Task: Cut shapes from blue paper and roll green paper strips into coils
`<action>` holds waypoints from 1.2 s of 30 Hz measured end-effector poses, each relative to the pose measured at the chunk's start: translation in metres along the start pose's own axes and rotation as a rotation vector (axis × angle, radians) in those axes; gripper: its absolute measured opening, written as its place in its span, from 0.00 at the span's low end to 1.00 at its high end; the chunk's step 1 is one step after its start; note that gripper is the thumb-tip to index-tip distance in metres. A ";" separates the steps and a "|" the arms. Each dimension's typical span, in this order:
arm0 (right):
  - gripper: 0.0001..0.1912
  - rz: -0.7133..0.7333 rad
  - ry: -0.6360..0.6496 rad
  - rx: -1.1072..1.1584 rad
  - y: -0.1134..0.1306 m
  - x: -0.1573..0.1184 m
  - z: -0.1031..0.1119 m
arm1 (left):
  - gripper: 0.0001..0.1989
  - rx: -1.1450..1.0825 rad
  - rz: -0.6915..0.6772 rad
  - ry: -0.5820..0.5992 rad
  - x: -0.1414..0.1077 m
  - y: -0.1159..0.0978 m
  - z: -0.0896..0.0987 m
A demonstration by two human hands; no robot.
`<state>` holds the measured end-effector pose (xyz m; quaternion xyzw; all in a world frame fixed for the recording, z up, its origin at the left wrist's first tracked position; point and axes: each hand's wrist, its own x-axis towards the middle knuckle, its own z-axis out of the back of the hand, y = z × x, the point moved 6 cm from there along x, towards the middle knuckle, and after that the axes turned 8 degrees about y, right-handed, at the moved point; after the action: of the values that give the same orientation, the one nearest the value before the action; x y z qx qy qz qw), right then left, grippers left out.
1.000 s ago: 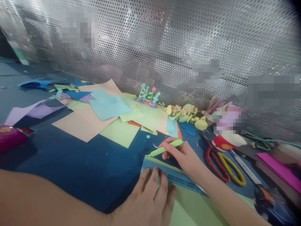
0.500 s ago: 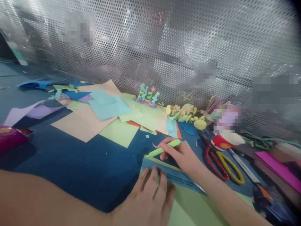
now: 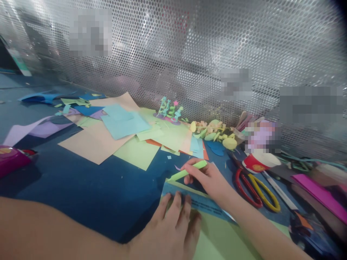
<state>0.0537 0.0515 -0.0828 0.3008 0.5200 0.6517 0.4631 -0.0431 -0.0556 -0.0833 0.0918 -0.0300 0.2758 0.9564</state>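
My left hand (image 3: 176,222) lies with fingers spread and pressed on a blue translucent ruler (image 3: 207,206) with dark print. The ruler rests on a sheet of light green paper (image 3: 227,240), whose thin strip shows past the ruler's far edge. In my right hand (image 3: 202,176) is a bright green pen (image 3: 177,176), pinched between thumb and fingers. Its tip touches the paper near the far left corner, beside the ruler's edge. Beyond that hand lies a small purple paper scrap (image 3: 177,168).
Scissors (image 3: 248,187) with red and yellow handles and a white-red paper cup (image 3: 258,162) stand to the right, near a craft knife (image 3: 280,191). Loose coloured paper (image 3: 97,141) covers the far middle. A magenta tape dispenser (image 3: 13,159) sits left. Perforated metal (image 3: 162,54) bounds the back.
The view has shifted very slightly. Both hands, the pen and the ruler keep almost the same places.
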 end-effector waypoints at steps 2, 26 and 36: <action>0.11 0.000 -0.001 -0.008 0.000 0.000 0.000 | 0.19 0.012 0.000 0.011 0.001 0.000 0.000; 0.10 -0.052 0.048 -0.156 0.012 -0.009 0.012 | 0.19 0.103 -0.037 0.033 0.004 -0.001 0.003; 0.11 -0.097 0.045 -0.194 0.005 -0.024 0.032 | 0.19 0.109 -0.026 0.007 0.004 -0.003 0.002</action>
<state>0.0895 0.0416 -0.0674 0.2144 0.4786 0.6824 0.5092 -0.0387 -0.0565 -0.0810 0.1430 -0.0105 0.2649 0.9536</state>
